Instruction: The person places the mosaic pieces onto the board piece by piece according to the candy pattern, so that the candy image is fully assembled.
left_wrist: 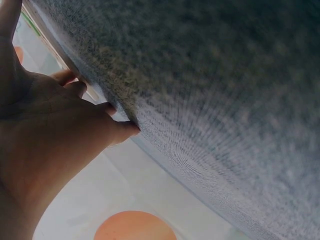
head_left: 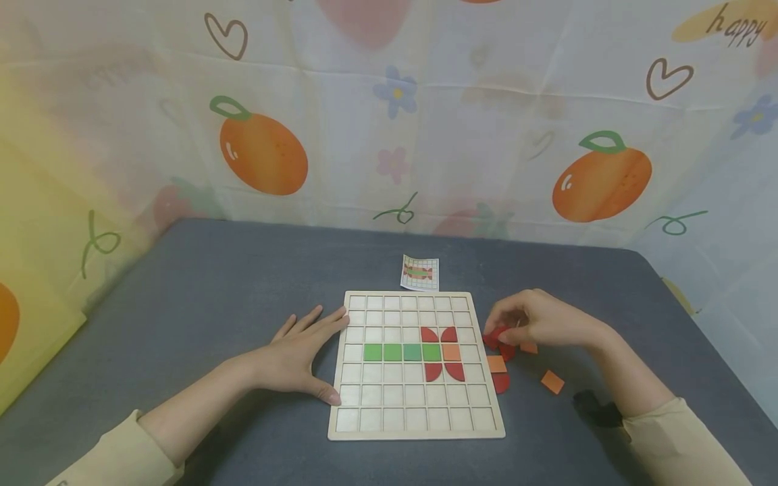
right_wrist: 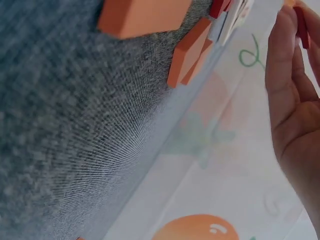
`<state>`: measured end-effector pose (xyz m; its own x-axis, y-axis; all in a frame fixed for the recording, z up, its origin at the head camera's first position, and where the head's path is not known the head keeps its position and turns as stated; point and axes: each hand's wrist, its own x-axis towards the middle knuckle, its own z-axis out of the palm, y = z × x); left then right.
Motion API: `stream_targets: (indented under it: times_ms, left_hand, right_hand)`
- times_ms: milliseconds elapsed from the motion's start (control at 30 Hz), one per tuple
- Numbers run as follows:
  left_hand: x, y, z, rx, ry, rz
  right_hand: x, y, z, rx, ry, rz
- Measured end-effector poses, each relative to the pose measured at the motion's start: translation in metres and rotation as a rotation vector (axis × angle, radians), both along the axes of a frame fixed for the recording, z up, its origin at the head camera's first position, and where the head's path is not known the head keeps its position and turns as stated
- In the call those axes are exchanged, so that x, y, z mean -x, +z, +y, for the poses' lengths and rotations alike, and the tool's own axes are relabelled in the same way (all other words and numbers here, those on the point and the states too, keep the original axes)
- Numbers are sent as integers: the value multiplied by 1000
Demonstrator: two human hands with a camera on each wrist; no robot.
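From the head view I have the left hand (head_left: 298, 361) spread wide, its thumb and a fingertip touching the left edge of the gridded board (head_left: 358, 418), which lies flat on the dark table (head_left: 213, 304). My right hand (head_left: 537, 320) is narrowed just beyond the board's right edge, and the right wrist view shows me a red piece (right_wrist: 303, 27) pinched between thumb and fingers. On the board I see four green squares (head_left: 392, 352) in the middle row, an orange square (head_left: 452, 352) at their right end, and four red quarter-circles (head_left: 433, 372), two above and two below. Beside the right edge I find a loose orange tile (head_left: 497, 364) touching a rounded red tile (head_left: 501, 384); another orange piece (head_left: 552, 382) lies farther right. A small pattern card (head_left: 420, 273) sits just past the far edge
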<state>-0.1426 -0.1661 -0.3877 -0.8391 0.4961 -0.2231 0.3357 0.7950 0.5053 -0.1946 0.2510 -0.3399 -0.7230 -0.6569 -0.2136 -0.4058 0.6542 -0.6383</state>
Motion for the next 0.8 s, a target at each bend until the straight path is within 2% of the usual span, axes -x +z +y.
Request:
stream_targets:
  times_ms: [133, 300, 433, 567, 667, 800]
  left_hand:
    - [0, 0, 0, -8, -7, -1]
    - [0, 0, -1, -16, -14, -4]
    - [-1, 0, -1, -13, -12, 0]
    - [-1, 1, -1, -14, -12, 0]
    - [-1, 1, -1, -15, -10, -4]
    - [-1, 0, -2, -13, -10, -4]
  right_hand:
    - [2, 0, 2, -75, -11, -27]
    - [3, -3, 6, -169, -7, -130]
    - [2, -3, 9, -205, -15, -86]
    - [3, 1, 15, -234, -90, -4]
    - [5, 0, 21, -273, -133, -1]
    - [7, -3, 23, -297, -137, -20]
